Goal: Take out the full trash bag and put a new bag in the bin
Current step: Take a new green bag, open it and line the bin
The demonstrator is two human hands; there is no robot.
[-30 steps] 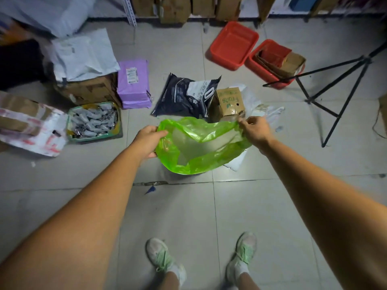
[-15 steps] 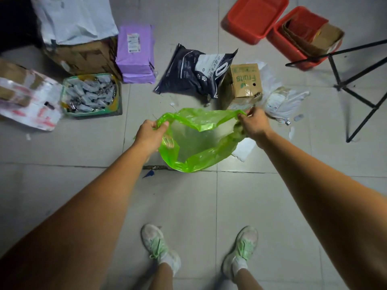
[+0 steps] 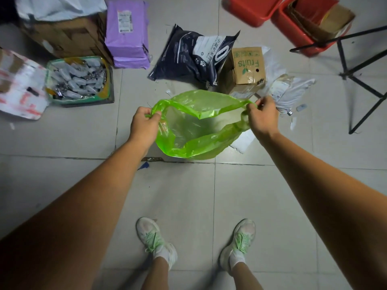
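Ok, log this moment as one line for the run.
step: new bag held open | left hand: grips green trash bag rim | right hand: pinches opposite rim | mouth: spread wide

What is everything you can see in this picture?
green bag: one, bright green, held open between both hands
dark pouch: one, navy with white print, floor behind the green bag
Fruits box: one, brown cardboard, right of the dark pouch
white wrappers: a few, white, right of the Fruits box
purple parcels: a stack, purple, upper left
green tray: one, green, left, full of silvery packets
big carton: one, brown, behind the green tray
red tubs: two, red, top right
black stand: one, black, right edge
shoes: two, white with green laces, bottom
left hand: one, grips the bag's left rim
right hand: one, pinches the bag's right rim
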